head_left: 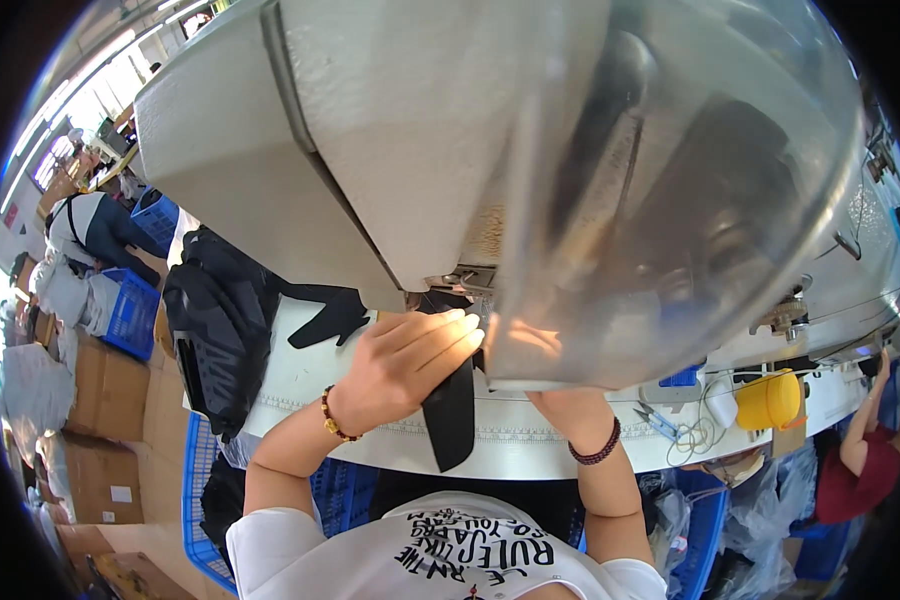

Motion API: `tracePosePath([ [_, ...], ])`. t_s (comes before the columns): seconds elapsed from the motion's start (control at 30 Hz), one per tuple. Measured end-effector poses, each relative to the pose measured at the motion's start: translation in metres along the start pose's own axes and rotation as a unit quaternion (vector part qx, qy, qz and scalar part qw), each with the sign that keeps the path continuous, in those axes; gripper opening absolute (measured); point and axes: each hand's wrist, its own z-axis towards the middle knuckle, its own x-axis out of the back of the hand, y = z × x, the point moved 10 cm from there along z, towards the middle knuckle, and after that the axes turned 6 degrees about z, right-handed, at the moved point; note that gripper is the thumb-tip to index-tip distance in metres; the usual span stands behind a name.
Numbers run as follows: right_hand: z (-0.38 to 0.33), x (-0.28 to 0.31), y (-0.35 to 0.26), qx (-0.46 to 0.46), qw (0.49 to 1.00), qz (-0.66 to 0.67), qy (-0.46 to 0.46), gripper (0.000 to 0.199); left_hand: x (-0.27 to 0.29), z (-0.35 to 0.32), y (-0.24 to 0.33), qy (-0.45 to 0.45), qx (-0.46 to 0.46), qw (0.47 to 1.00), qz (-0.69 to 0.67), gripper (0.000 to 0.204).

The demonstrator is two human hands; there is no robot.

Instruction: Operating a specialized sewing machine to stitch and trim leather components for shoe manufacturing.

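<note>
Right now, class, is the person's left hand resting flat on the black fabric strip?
Yes: the left hand lies palm down, fingers stretched, on the black fabric strip at the sewing machine.

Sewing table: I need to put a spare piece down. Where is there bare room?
Bare white table lies left of the left hand, bordered by the black garment pile. Crowded: under the sewing machine head, where both hands press the black fabric strip, and right, by scissors and yellow container.
</note>
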Motion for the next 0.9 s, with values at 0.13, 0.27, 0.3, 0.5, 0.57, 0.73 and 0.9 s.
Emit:
tracePosePath([
  [0.13,0.007,-0.003,0.011,-0.037,0.996,0.053,-0.060,0.026,0.001,0.002,0.009,0.018,-0.007,0.999,0.027,0.027],
  [0.27,0.003,0.002,0.021,-0.069,0.994,0.077,-0.034,0.027,-0.001,0.001,0.009,0.025,0.000,0.999,0.027,0.027],
  [0.3,0.008,0.008,0.012,-0.041,0.997,0.043,-0.044,0.029,0.000,0.001,0.008,0.031,0.003,0.999,0.025,0.026],
  [0.5,0.008,0.010,0.027,-0.050,0.983,0.171,-0.049,0.030,-0.011,-0.004,0.012,0.051,0.000,0.998,0.030,0.024],
  [0.57,0.005,0.007,0.036,-0.047,0.985,0.162,-0.046,0.029,-0.009,-0.004,0.013,0.077,-0.014,0.996,0.039,0.024],
  [0.73,-0.005,-0.023,0.045,-0.012,0.982,0.146,-0.119,0.035,-0.026,-0.015,-0.022,0.062,0.032,0.997,-0.029,0.021],
  [0.9,-0.006,-0.029,0.053,-0.063,0.965,0.210,-0.146,0.036,-0.008,-0.021,-0.027,0.083,0.082,0.993,0.032,0.031],
])
